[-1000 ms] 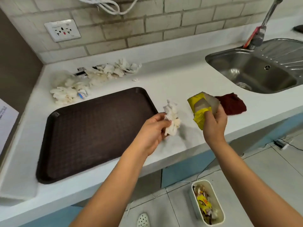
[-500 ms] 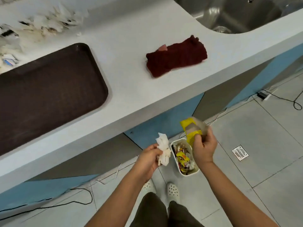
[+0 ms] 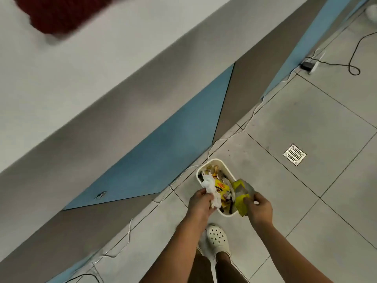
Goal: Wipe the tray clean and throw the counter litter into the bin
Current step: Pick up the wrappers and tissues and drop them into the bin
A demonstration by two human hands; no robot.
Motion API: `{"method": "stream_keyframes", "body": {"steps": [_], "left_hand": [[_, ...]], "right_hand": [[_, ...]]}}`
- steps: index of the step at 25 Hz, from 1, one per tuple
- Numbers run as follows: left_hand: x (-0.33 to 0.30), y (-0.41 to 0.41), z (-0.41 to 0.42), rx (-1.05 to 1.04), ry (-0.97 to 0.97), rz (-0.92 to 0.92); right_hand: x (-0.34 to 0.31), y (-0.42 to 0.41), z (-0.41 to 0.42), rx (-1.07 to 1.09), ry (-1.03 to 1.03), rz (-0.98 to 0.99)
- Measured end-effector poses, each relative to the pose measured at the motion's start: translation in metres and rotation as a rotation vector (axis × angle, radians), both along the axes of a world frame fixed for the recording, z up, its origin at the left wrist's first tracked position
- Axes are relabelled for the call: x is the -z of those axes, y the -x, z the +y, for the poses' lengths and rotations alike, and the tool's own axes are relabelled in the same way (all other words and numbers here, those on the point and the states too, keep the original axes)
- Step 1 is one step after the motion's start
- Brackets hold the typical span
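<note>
Litter fills the white bin (image 3: 210, 161) on the floor by my shoe (image 3: 217, 237). My left hand (image 3: 201, 203) grips crumpled white tissue (image 3: 212, 190) over its near rim; my right hand (image 3: 260, 207) pinches a yellow wrapper (image 3: 240, 201) (partly silver). Far left, a dark red cloth (image 3: 61, 13) lies on the desk (image 3: 102, 58).

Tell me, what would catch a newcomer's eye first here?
Two bare hands meet over a small white bin on the tiled floor, already full of colourful litter. The left hand grips a crumpled white tissue, and the right hand holds a yellow wrapper at the bin's rim. Up in the top left corner, a blurred dark red cloth lies on the pale counter.
</note>
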State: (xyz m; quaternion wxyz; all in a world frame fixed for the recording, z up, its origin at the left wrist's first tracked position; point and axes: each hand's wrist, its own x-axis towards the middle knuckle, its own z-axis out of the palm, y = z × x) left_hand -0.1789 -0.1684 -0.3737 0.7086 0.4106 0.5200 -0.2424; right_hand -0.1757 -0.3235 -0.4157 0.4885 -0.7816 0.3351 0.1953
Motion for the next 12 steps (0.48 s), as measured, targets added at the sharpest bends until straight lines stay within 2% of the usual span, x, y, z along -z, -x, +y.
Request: {"method": "stream_keyframes", "body": {"steps": [6,9,12], "left_hand": [[0.106,-0.038,-0.022,0.215,-0.065,0.069],[0.131,-0.046,-0.022,0.352,-0.016,0.059],[0.135,-0.034,-0.013,0.422,-0.038,0.09]], "right_hand": [[0.081,-0.026,-0.004,-0.127,0.051,0.077],[0.111,-0.039,-0.005,-0.225,0.013,0.17],[0.122,-0.031,-0.016,-0.211,0.017,0.215]]}}
